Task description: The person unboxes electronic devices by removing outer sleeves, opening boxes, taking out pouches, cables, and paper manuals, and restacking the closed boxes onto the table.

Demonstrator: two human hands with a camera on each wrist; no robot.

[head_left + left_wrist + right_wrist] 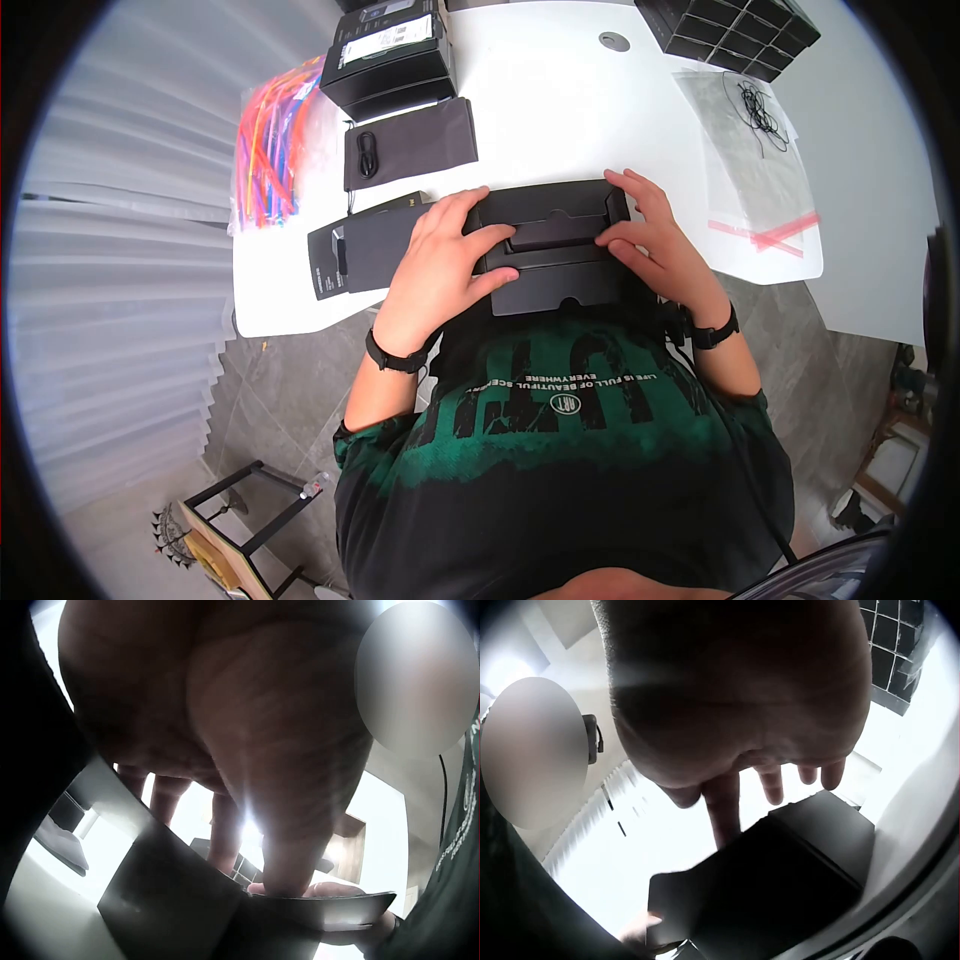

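A black open box (550,255) lies at the table's front edge, its flap toward the person. The left hand (440,255) rests on the box's left side, thumb and index finger at the inner edge. On the opposite side the right hand (655,240) touches the rim with its fingers spread. In the left wrist view the left hand (247,712) reaches over the dark box (172,900). The right wrist view has the right hand (742,697) above the box (772,885), fingertips at its edge.
Left of the box lies a dark sleeve (375,250). Behind are a pouch (425,145) with a coiled cable (368,155), a stacked box (390,65) and colourful strips (275,150). On the right are a plastic bag (745,150) and a gridded black box (740,30).
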